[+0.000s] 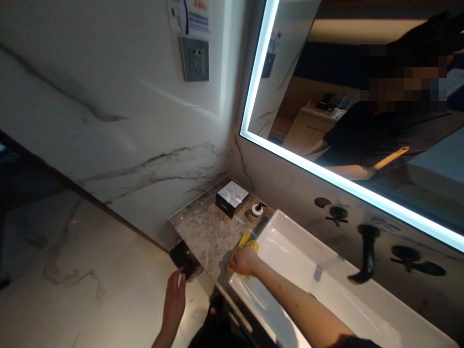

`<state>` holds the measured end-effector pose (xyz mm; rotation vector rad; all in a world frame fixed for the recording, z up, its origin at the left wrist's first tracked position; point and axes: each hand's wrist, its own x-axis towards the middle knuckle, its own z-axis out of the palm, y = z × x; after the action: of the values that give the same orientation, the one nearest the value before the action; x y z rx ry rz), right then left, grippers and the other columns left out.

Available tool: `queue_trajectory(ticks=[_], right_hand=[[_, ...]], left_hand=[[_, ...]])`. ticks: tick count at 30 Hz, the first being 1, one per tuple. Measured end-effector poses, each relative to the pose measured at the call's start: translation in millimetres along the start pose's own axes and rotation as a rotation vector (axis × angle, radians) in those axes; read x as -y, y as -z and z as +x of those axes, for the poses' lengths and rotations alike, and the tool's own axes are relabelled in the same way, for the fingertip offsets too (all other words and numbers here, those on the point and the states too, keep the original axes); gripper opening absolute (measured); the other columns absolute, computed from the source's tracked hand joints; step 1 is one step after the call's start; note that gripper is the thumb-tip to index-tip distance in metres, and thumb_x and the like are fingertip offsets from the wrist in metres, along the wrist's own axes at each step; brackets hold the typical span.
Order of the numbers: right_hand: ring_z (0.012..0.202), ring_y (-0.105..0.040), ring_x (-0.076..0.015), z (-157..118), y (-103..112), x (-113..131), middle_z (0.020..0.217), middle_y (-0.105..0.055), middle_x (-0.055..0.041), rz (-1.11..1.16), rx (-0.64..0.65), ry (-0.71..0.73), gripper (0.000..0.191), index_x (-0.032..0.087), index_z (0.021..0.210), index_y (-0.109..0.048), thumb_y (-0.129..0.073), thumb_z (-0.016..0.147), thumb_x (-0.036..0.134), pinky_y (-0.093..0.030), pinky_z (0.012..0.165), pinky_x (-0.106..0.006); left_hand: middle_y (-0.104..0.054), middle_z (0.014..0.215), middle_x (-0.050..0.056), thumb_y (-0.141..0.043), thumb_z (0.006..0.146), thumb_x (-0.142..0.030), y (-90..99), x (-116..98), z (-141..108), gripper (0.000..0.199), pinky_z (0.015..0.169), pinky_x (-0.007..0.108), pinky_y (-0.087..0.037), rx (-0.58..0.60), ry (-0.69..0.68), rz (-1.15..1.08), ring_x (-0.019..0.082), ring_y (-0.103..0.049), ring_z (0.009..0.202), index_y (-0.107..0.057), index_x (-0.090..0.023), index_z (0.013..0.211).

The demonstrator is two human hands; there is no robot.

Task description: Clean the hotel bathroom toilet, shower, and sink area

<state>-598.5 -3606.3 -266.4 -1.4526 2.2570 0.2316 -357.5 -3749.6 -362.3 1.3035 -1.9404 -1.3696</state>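
Observation:
My right hand [246, 261] is closed on a yellow cloth [246, 238], pressing it against the sink's left end where it meets the grey stone counter [206, 227]. The white rectangular sink [290, 241] stretches away to the right beneath my forearm. My left hand [175, 295] hangs in the air left of the counter, its fingers loosely extended with nothing in them. Just beyond its fingertips, lower than the countertop, a dark box-like thing [183, 258] shows; its kind is unclear. Part of the cloth is hidden under my right hand.
A black tissue box [226, 205] and a white pump bottle [257, 210] stand on the counter's back part. A black faucet [367, 256] juts from the wall over the sink. Above hangs a lit mirror [308, 121]. A power socket [195, 59] is on the marble wall.

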Motion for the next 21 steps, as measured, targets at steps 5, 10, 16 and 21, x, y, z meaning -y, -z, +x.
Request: queue_trajectory(ticks=[5,10,16,21], right_hand=[[0.089,-0.073,-0.0225,-22,-10,21,0.092,-0.079,-0.0120,0.178,-0.172,0.033,0.048,0.018,0.088,-0.077,-0.035,0.100,0.037,-0.051,0.083,-0.030],[0.103,-0.068,-0.0260,-37,-19,57,0.102,-0.076,-0.0142,0.905,-0.588,-0.141,0.067,0.018,0.102,-0.073,-0.021,0.100,0.059,-0.050,0.095,-0.038],[0.136,-0.051,-0.0296,2,-6,82,0.139,-0.062,-0.0126,1.503,-0.536,0.082,0.078,0.022,0.120,-0.071,-0.041,0.082,0.083,-0.032,0.120,-0.049],[0.122,-0.060,-0.0328,63,4,-19,0.133,-0.062,-0.0172,1.681,-0.847,-0.576,0.083,0.020,0.125,-0.060,-0.064,0.065,0.078,-0.053,0.097,-0.048]], left_hand=[[-0.057,0.132,0.022,-0.052,0.056,-0.088,17.3,-25,-35,0.098,0.114,0.060,-0.036,0.185,0.309,-0.196,0.040,-0.052,0.127,-0.057,-0.014,0.120],[-0.059,0.135,0.014,-0.073,0.059,-0.077,-13.2,-81,-53,0.094,0.108,0.047,-0.047,0.379,0.322,-0.683,0.032,-0.057,0.126,-0.051,-0.024,0.133],[-0.071,0.109,0.017,-0.067,0.080,-0.050,-61.8,-118,25,0.047,0.096,0.041,-0.056,0.278,0.534,-0.993,0.029,-0.068,0.107,-0.063,-0.012,0.108],[-0.059,0.136,0.017,-0.077,0.068,-0.051,-51.0,-99,162,0.069,0.110,0.051,-0.045,0.241,0.083,-0.448,0.035,-0.055,0.129,-0.058,-0.019,0.125]])
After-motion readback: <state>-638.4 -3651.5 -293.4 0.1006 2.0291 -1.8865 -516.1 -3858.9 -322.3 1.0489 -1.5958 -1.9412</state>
